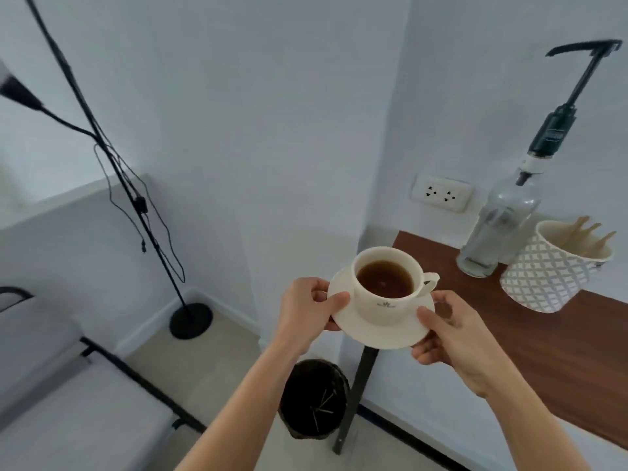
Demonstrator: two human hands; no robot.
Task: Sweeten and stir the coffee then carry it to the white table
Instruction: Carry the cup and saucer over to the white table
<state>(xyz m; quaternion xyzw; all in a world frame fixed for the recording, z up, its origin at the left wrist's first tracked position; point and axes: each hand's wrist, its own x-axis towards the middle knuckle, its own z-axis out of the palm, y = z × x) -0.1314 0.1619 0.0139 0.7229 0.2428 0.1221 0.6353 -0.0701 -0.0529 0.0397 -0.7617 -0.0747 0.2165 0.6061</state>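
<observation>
A cream cup (pixel 387 304) filled with dark coffee (pixel 385 278) stands on a cream saucer (pixel 377 333), held in the air just left of the brown wooden table (pixel 550 355). My left hand (pixel 307 309) grips the saucer's left rim, thumb on top. My right hand (pixel 452 334) grips the right rim below the cup's handle, which points right. No white table is in view.
On the brown table stand a clear pump bottle (pixel 499 226) and a patterned pot (pixel 550 266) holding wooden sticks. A black bin (pixel 314 399) sits on the floor under the cup beside the table leg. A black floor lamp (pixel 190 319) and a grey bed (pixel 68 396) are to the left.
</observation>
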